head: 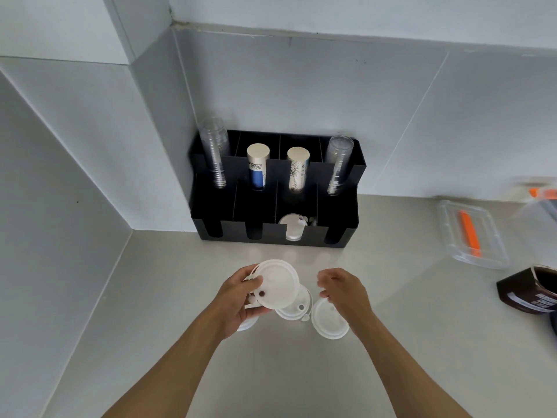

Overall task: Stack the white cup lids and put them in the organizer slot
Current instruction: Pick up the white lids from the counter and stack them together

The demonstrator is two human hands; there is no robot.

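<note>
My left hand point(238, 300) holds a small stack of white cup lids point(277, 286), tilted up toward me above the counter. My right hand point(343, 292) hovers just to the right with curled fingers and nothing in it, over a loose white lid point(328, 319) lying flat. Another lid point(297, 309) lies under the held stack, and a lid's edge point(248, 325) peeks out beneath my left wrist. The black organizer point(211, 224) stands against the wall. Its third front slot holds white lids point(292, 229).
The organizer's back row carries clear cup stacks point(215, 152) point(339, 164) and two paper cup stacks point(257, 167) point(298, 168). A clear tray with an orange tool point(468, 233) and a dark box point(530, 292) sit at the right. Walls close the left and back.
</note>
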